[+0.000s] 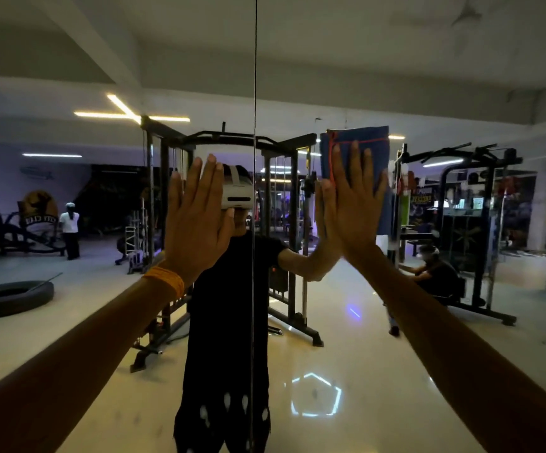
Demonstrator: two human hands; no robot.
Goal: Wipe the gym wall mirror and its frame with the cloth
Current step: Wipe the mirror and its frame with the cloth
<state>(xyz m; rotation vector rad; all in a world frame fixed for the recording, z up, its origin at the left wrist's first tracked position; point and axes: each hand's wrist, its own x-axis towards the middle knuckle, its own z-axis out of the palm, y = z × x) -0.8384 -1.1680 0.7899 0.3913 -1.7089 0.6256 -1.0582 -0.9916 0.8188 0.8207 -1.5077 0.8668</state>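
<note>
The wall mirror (pixel 101 322) fills the whole view, and a thin vertical seam (pixel 254 93) between two panels runs down its middle. My left hand (pixel 196 217) lies flat on the glass just left of the seam, fingers straight and pointing up, an orange band at the wrist. My right hand (pixel 353 204) presses a folded blue cloth (pixel 360 138) with red stitching flat against the right panel, fingers spread and straight. The cloth sticks out above my fingertips. No mirror frame is visible.
Everything else is reflection: my own figure in dark clothes, a black cable machine (pixel 226 145), a second rack (pixel 467 197) at the right with a seated person (pixel 435 273), a tyre (pixel 7 299) on the glossy floor, and a standing person (pixel 70 233) far left.
</note>
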